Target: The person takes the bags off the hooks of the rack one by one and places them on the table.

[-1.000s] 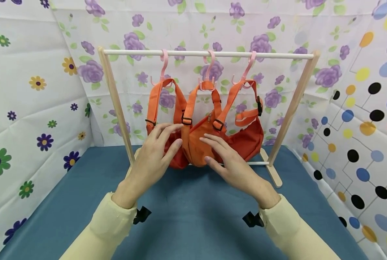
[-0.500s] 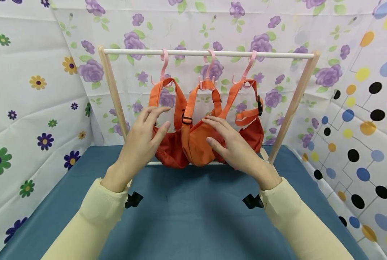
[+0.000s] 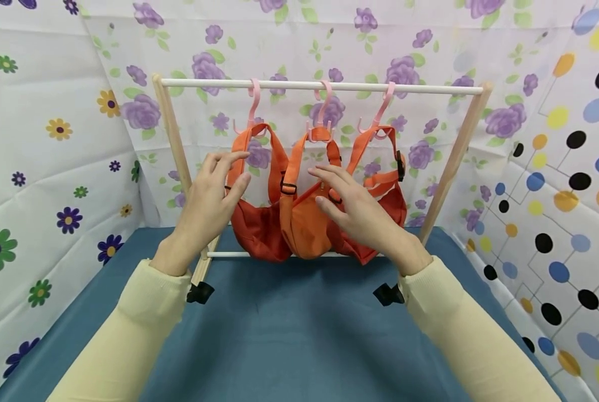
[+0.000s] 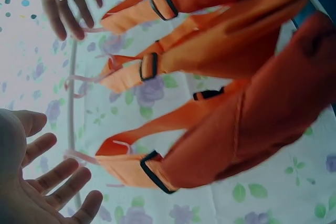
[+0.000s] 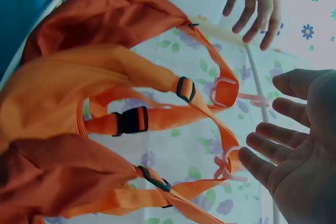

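Observation:
Three waist bags hang side by side by their orange straps: a red bag (image 3: 261, 231) on the left, an orange bag (image 3: 309, 237) in the middle, a red bag (image 3: 396, 205) on the right. Pink hooks (image 3: 255, 103) carry the straps. My left hand (image 3: 204, 204) is raised beside the left bag's strap, fingers loosely extended, holding nothing. My right hand (image 3: 362, 212) overlaps the right bag in the head view, fingers spread and relaxed, and hides part of it. Black buckles (image 5: 131, 121) show on the straps in the right wrist view.
A white rail (image 3: 289, 85) runs between wooden rack posts (image 3: 452, 162), with a lower white bar (image 3: 229, 254) near the blue tabletop (image 3: 299, 335). Patterned cloth walls stand close at the back, left and right. Each wrist wears a small black mount (image 3: 200, 292).
My left hand has moved left and up, away from in front of the left bag. The right hand has risen a little. The bags stay on their hooks.

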The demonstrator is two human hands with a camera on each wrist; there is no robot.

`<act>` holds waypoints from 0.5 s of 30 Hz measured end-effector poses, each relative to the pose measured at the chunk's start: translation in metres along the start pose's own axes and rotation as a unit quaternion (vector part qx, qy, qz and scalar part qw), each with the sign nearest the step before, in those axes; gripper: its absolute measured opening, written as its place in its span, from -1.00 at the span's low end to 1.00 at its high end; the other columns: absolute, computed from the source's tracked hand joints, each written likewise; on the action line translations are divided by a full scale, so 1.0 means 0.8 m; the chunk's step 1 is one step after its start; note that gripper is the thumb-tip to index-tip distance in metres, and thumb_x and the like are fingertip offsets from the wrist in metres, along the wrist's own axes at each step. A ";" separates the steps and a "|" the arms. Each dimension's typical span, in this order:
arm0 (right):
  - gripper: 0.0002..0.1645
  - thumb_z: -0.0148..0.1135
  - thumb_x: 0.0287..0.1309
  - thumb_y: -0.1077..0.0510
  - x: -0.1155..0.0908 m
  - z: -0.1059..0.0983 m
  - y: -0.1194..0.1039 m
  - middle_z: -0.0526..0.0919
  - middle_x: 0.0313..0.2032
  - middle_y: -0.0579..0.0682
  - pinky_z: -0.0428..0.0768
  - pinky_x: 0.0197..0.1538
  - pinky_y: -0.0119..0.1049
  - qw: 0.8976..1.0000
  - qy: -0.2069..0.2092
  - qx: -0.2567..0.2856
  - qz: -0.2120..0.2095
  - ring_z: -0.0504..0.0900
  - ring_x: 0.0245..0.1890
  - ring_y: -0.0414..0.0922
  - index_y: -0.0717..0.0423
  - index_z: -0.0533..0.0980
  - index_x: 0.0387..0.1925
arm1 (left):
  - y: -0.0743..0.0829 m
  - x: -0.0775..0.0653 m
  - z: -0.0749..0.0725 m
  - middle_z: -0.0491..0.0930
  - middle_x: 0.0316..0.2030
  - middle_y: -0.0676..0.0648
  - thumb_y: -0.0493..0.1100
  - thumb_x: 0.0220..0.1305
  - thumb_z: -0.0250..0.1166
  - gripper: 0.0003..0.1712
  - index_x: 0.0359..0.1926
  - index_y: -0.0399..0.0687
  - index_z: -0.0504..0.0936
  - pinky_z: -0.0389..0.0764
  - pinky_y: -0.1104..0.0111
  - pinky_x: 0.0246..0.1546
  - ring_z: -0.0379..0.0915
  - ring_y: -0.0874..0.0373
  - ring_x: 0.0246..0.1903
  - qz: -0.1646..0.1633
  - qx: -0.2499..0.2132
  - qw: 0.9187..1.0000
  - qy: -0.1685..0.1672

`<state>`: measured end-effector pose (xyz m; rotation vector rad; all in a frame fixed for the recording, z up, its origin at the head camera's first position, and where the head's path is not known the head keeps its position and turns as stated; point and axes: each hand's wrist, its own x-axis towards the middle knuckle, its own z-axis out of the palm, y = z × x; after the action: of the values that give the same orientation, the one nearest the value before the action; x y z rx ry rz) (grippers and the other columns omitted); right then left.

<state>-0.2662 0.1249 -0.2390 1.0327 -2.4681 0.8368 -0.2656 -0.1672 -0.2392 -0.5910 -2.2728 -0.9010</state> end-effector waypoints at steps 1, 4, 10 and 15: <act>-0.33 0.16 0.56 0.08 0.004 -0.002 0.001 0.22 0.55 -0.02 0.37 0.44 0.06 1.000 0.000 -0.005 0.001 0.30 0.48 -0.01 -0.08 0.25 0.58 | -0.002 0.002 0.000 0.37 0.29 -0.25 -0.02 0.62 0.13 -0.50 0.46 -0.03 0.45 0.52 0.00 -0.03 0.46 -0.17 0.05 -0.003 0.003 1.000 -0.003; -0.34 0.14 0.57 0.05 0.015 -0.007 0.003 0.21 0.55 -0.04 0.37 0.45 0.03 1.000 -0.004 -0.028 0.002 0.27 0.50 -0.03 -0.10 0.24 0.58 | -0.005 0.007 -0.001 0.36 0.29 -0.26 -0.04 0.62 0.14 -0.50 0.45 -0.07 0.45 0.50 -0.05 0.03 0.44 -0.17 0.08 -0.010 0.011 1.000 -0.009; -0.34 0.15 0.55 0.09 0.043 -0.022 0.000 0.20 0.55 -0.01 0.37 0.45 -0.03 0.998 -0.007 -0.062 -0.023 0.23 0.53 -0.04 0.00 0.25 0.57 | -0.009 0.021 -0.006 0.36 0.26 -0.31 -0.04 0.63 0.12 -0.49 0.45 -0.12 0.45 0.44 -0.04 0.00 0.37 -0.20 0.11 -0.011 0.015 1.000 -0.013; -0.33 0.15 0.55 0.13 0.062 -0.033 -0.004 0.21 0.55 0.03 0.36 0.45 -0.07 0.996 0.000 -0.085 -0.035 0.21 0.53 -0.04 0.01 0.24 0.57 | -0.013 0.029 -0.007 0.33 0.28 -0.31 -0.05 0.62 0.13 -0.47 0.47 -0.10 0.42 0.41 -0.09 0.08 0.35 -0.22 0.11 -0.023 0.020 0.999 -0.017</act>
<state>-0.2956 0.1139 -0.1923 1.0508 -2.4394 0.5935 -0.2861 -0.1741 -0.2245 -0.5422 -2.3374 -0.8718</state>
